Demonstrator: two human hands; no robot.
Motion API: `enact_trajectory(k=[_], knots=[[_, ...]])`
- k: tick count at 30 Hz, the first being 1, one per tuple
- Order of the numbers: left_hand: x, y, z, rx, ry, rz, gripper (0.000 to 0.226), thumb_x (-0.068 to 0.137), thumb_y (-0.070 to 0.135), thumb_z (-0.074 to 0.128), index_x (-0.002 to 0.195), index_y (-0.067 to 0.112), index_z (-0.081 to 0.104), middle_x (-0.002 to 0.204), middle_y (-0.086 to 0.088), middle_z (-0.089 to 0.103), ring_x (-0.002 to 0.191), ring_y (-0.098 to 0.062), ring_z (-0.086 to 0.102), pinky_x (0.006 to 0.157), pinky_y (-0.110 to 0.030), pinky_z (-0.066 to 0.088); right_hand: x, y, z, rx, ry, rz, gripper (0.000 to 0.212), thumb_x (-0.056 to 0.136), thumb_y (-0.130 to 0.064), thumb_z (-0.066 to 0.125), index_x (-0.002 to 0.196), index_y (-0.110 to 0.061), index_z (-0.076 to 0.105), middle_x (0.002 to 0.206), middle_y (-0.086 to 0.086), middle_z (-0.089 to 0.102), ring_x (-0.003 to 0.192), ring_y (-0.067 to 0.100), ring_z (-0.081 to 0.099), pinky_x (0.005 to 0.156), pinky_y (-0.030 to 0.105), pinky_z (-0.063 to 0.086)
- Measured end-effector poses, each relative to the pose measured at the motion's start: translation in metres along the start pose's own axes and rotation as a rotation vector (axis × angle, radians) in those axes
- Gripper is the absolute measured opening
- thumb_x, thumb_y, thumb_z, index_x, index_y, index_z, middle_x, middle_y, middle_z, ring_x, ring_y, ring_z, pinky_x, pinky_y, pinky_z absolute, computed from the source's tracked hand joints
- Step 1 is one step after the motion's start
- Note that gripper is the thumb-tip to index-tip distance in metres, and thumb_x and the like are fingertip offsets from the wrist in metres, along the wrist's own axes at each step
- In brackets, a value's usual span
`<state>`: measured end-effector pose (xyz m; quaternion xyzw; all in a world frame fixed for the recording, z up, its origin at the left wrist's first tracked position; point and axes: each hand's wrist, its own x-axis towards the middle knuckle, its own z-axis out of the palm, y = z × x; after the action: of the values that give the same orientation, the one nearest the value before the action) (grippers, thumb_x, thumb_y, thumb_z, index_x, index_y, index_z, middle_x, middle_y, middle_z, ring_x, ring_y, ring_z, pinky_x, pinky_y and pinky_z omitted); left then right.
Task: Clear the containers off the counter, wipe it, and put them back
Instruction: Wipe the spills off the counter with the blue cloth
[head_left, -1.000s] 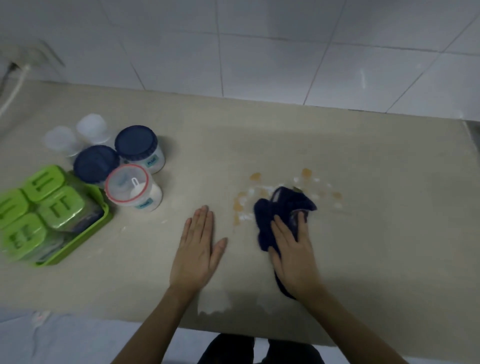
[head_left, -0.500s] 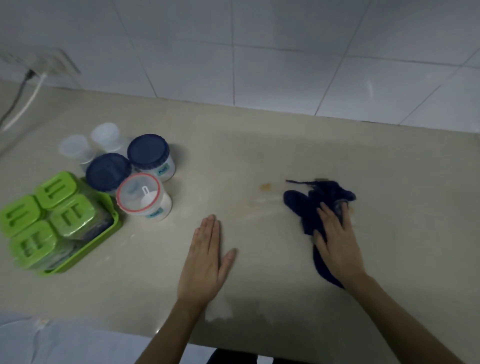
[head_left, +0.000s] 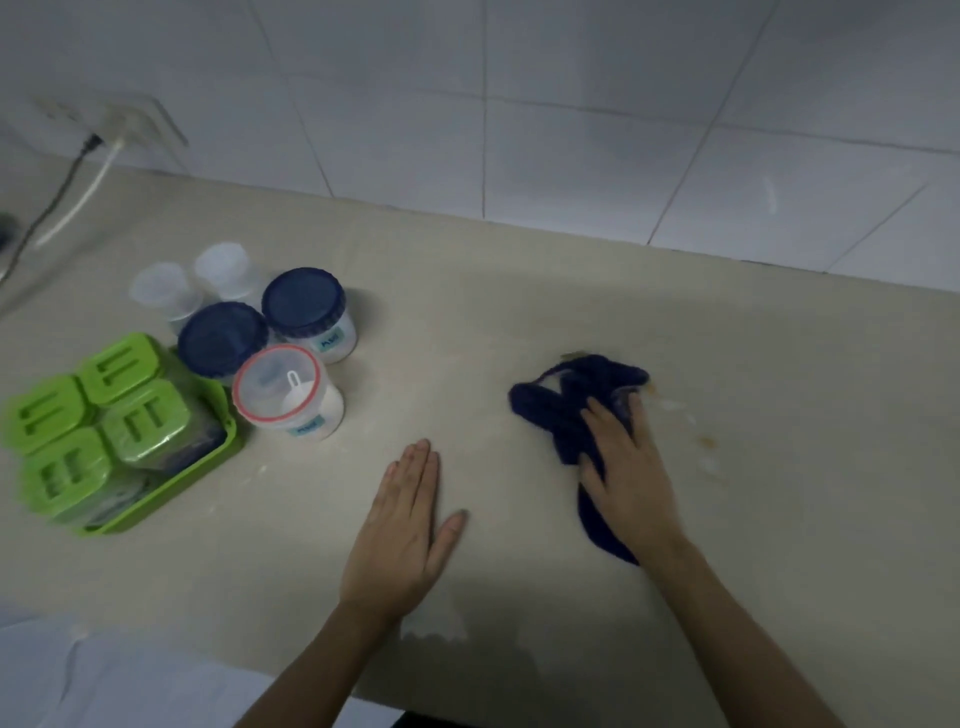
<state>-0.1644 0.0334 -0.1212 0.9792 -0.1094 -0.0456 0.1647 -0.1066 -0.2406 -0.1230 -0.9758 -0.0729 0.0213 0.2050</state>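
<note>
Pressing cloth (head_left: 563, 410) on counter (head_left: 519, 312), right hand (head_left: 626, 480)

View taken from one wide-angle camera worn on the head, held above the near edge of the counter (head_left: 519, 322) and tilted forward and down. The counter top is seen at close range, at arm's reach. The tiled wall (head_left: 571, 130) behind is caught across the upper band of the frame.

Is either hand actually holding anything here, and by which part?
Nothing is gripped. The right hand presses flat on the middle of the crumpled dark blue cloth; the left hand rests flat on the beige stone counter.
</note>
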Motion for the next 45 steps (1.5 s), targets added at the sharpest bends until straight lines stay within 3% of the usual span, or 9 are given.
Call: enact_trajectory(k=[5,11,14,17,24,29,35,39,45], knots=[[0.000,0.000,0.003,-0.034,0.040,0.010,0.070,0.096,0.049,0.037,0.148,0.002,0.025,0.159,-0.010,0.017,0.148,-0.020,0.012,0.120,-0.039,0.015,-0.023,0.053,-0.031,-0.009,0.043,0.209,0.056,0.091,-0.032,0.037,0.143,-0.014,0.034,0.152,0.002,0.033,0.147,0.024,0.000,0.111,0.054,0.031],[0.004,-0.004,0.000,-0.044,0.029,-0.017,0.070,0.098,0.048,0.035,0.151,0.009,0.013,0.161,-0.007,0.006,0.149,-0.014,0.001,0.122,-0.032,0.003,0.025,-0.063,0.022,-0.137,-0.058,-0.216,0.054,0.091,-0.031,0.043,0.142,-0.012,0.037,0.150,0.003,0.039,0.145,0.035,0.014,0.117,0.047,0.025],[0.002,0.000,0.002,-0.024,0.020,-0.079,0.072,0.098,0.052,0.031,0.152,0.014,0.003,0.160,-0.002,-0.004,0.148,-0.008,-0.008,0.120,-0.027,-0.005,0.044,-0.095,0.038,-0.086,-0.068,-0.223,0.055,0.091,-0.033,0.040,0.142,-0.014,0.035,0.151,-0.001,0.037,0.146,0.030,0.014,0.117,0.045,0.024],[0.002,0.003,0.003,0.001,-0.002,-0.079,0.072,0.098,0.054,0.028,0.152,0.016,0.002,0.160,-0.001,-0.004,0.147,-0.008,-0.008,0.120,-0.026,-0.007,0.044,-0.072,0.028,-0.118,-0.064,-0.229,0.053,0.091,-0.036,0.038,0.141,-0.016,0.038,0.150,-0.001,0.039,0.145,0.030,0.015,0.116,0.044,0.027],[0.003,0.000,0.004,0.019,0.006,-0.032,0.069,0.095,0.044,0.040,0.148,0.002,0.024,0.158,-0.013,0.019,0.148,-0.021,0.011,0.121,-0.038,0.013,-0.012,0.045,-0.024,0.024,0.026,0.100,0.055,0.091,-0.036,0.037,0.141,-0.013,0.037,0.151,0.003,0.035,0.147,0.023,0.002,0.113,0.052,0.029],[0.004,-0.003,0.006,0.025,0.034,-0.021,0.070,0.093,0.042,0.043,0.147,0.001,0.026,0.158,-0.014,0.020,0.148,-0.022,0.012,0.121,-0.040,0.016,0.003,-0.007,-0.006,-0.055,0.098,0.229,0.060,0.095,-0.045,0.027,0.141,-0.007,0.038,0.147,0.010,0.043,0.145,0.034,0.009,0.118,0.048,0.017],[0.000,-0.001,0.004,0.091,-0.036,-0.061,0.072,0.097,0.053,0.025,0.152,0.010,0.005,0.161,-0.006,0.000,0.149,-0.014,-0.005,0.122,-0.038,0.008,0.025,-0.093,0.039,-0.092,-0.021,-0.088,0.054,0.095,-0.040,0.034,0.143,-0.015,0.035,0.150,0.002,0.038,0.145,0.032,0.017,0.116,0.046,0.025],[0.002,-0.001,0.001,0.053,-0.027,-0.052,0.072,0.097,0.050,0.029,0.152,0.009,0.009,0.161,-0.008,0.005,0.149,-0.015,-0.002,0.122,-0.037,0.006,0.015,-0.040,0.018,-0.090,-0.050,-0.165,0.051,0.096,-0.038,0.038,0.141,-0.017,0.039,0.148,0.000,0.042,0.145,0.029,0.015,0.116,0.045,0.026],[0.003,-0.002,0.003,0.006,0.017,-0.006,0.071,0.093,0.044,0.040,0.147,0.001,0.026,0.158,-0.013,0.018,0.148,-0.021,0.010,0.121,-0.036,0.008,-0.028,0.078,-0.041,0.019,0.104,0.206,0.053,0.094,-0.045,0.031,0.139,-0.018,0.040,0.148,0.004,0.040,0.144,0.032,0.016,0.114,0.052,0.022]])
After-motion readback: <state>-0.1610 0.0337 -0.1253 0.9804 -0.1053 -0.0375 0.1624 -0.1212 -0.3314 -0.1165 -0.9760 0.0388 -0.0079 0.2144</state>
